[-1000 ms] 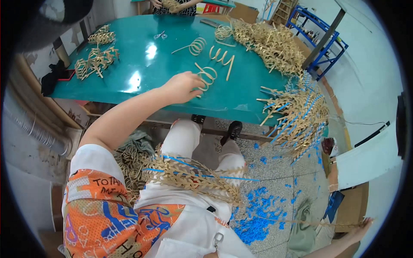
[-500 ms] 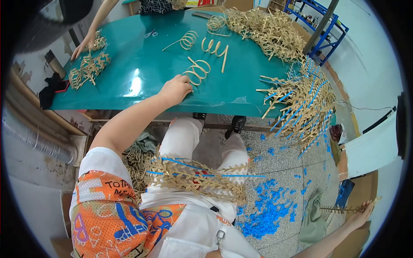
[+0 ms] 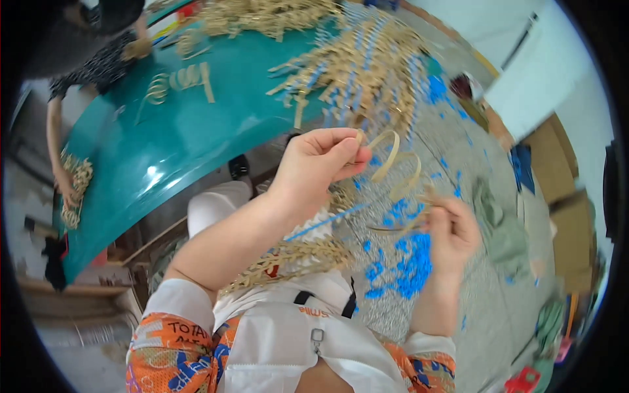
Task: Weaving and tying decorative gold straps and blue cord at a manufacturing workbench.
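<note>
Over the floor beside the green table, my left hand [image 3: 321, 160] pinches one end of a coiled gold strip [image 3: 390, 159]. The coil hangs in loose loops to the right, toward my right hand [image 3: 453, 230]. That hand is closed in a pinch at the lower end of the loops, blurred by motion. A thin gold strip [image 3: 393, 229] sticks out leftward from its fingers; whether it is a leaf strip or part of the coil I cannot tell. Gold leaf strips [image 3: 288, 262] with a blue strip among them lie across my lap.
On the green table [image 3: 190, 137] lie more gold coils [image 3: 190, 77] and a heap of gold leaf strips [image 3: 262, 18]. A blue-and-gold bunch [image 3: 373, 65] overhangs its right edge. At the left, a co-worker's hand [image 3: 64, 187] touches gold pieces. Blue scraps [image 3: 413, 262] litter the floor.
My left hand has lifted a gold coil off the table and carried it right. My right hand has come in from the far right to meet it. The view has turned rightward.
</note>
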The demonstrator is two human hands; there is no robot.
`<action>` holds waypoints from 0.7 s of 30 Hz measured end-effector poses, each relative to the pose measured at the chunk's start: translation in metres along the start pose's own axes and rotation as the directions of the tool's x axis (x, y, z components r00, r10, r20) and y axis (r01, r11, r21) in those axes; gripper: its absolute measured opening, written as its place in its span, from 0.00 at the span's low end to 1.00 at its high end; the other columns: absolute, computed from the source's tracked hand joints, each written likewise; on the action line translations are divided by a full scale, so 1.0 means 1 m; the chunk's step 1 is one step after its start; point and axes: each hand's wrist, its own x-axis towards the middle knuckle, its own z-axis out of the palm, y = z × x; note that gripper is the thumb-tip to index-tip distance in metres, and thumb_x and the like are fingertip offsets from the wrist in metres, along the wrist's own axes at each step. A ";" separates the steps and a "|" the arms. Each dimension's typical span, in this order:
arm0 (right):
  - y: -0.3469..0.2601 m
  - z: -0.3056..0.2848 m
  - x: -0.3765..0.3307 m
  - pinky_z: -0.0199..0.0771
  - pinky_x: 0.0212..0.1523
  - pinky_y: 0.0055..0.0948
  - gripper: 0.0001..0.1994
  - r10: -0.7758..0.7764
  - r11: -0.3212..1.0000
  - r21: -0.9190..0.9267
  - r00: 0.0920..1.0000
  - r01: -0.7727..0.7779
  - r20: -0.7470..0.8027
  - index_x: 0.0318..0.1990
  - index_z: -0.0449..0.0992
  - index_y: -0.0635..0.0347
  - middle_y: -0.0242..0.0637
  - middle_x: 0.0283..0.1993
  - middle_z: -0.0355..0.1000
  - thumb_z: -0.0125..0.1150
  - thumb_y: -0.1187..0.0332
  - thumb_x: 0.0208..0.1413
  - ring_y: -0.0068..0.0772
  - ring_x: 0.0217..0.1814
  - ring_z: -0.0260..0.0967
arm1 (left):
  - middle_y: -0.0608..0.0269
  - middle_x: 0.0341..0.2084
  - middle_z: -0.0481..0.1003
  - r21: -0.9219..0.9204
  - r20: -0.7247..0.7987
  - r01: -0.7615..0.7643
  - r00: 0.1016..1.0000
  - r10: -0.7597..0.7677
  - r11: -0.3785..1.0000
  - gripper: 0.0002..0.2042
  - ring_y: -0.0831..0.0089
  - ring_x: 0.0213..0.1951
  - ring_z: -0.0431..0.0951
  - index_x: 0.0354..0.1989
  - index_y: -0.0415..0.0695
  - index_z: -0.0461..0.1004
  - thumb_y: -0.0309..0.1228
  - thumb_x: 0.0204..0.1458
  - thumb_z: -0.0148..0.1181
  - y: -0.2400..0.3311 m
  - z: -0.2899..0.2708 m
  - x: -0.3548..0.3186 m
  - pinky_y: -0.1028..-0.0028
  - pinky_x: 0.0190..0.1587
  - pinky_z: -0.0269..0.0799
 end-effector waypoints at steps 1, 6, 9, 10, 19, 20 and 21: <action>-0.001 0.007 -0.006 0.65 0.21 0.15 0.05 -0.033 0.999 -0.041 0.999 0.034 0.020 0.34 0.70 0.67 0.34 0.25 0.68 0.52 0.78 0.49 0.18 0.22 0.64 | 0.59 0.30 0.73 -0.081 0.036 0.040 0.999 -0.037 0.996 0.08 0.73 0.34 0.74 0.38 0.37 0.69 0.27 0.51 0.49 -0.011 0.012 0.001 0.74 0.39 0.71; -0.006 0.025 -0.027 0.63 0.22 0.15 0.05 0.111 0.986 -0.098 0.975 -0.132 -0.194 0.33 0.70 0.67 0.33 0.24 0.68 0.53 0.77 0.48 0.16 0.22 0.62 | 0.58 0.32 0.73 -0.201 0.082 0.006 0.997 0.011 0.980 0.07 0.72 0.36 0.73 0.37 0.37 0.68 0.26 0.51 0.48 -0.055 0.047 0.005 0.73 0.42 0.70; 0.000 0.024 -0.034 0.62 0.22 0.14 0.05 0.042 0.945 -0.308 0.975 -0.110 -0.218 0.33 0.70 0.67 0.33 0.23 0.68 0.54 0.77 0.48 0.15 0.21 0.61 | 0.59 0.31 0.72 -0.206 -0.005 -0.178 0.983 0.181 0.962 0.06 0.74 0.35 0.73 0.36 0.37 0.68 0.23 0.50 0.50 -0.065 0.049 0.018 0.75 0.42 0.69; 0.002 0.025 -0.035 0.61 0.22 0.14 0.05 0.012 0.929 -0.359 0.978 -0.088 -0.208 0.33 0.69 0.66 0.32 0.23 0.68 0.54 0.76 0.48 0.15 0.21 0.61 | 0.59 0.31 0.72 -0.140 -0.038 -0.272 0.962 0.270 0.952 0.06 0.74 0.35 0.73 0.36 0.37 0.68 0.23 0.50 0.50 -0.067 0.047 0.024 0.76 0.42 0.69; 0.010 0.035 -0.020 0.62 0.17 0.13 0.06 0.377 0.913 0.244 0.904 -0.326 -0.201 0.33 0.69 0.64 0.32 0.22 0.68 0.54 0.72 0.49 0.15 0.18 0.63 | 0.57 0.32 0.72 -0.205 0.147 0.059 0.989 -0.029 0.977 0.07 0.66 0.40 0.73 0.38 0.37 0.66 0.25 0.51 0.46 -0.072 0.046 0.014 0.69 0.43 0.69; 0.009 0.035 -0.019 0.62 0.17 0.12 0.06 0.361 0.915 0.267 0.911 -0.304 -0.200 0.33 0.69 0.64 0.32 0.22 0.68 0.55 0.71 0.49 0.15 0.18 0.63 | 0.55 0.33 0.73 -0.193 0.187 0.083 0.981 -0.046 0.978 0.09 0.62 0.42 0.72 0.39 0.37 0.65 0.26 0.52 0.45 -0.070 0.045 0.009 0.67 0.44 0.69; 0.010 0.036 -0.019 0.62 0.17 0.12 0.06 0.366 0.913 0.267 0.910 -0.309 -0.198 0.33 0.69 0.64 0.32 0.22 0.68 0.55 0.71 0.49 0.15 0.18 0.63 | 0.55 0.33 0.73 -0.193 0.184 0.086 0.982 -0.050 0.977 0.09 0.62 0.42 0.72 0.39 0.37 0.65 0.26 0.52 0.45 -0.069 0.043 0.006 0.67 0.44 0.69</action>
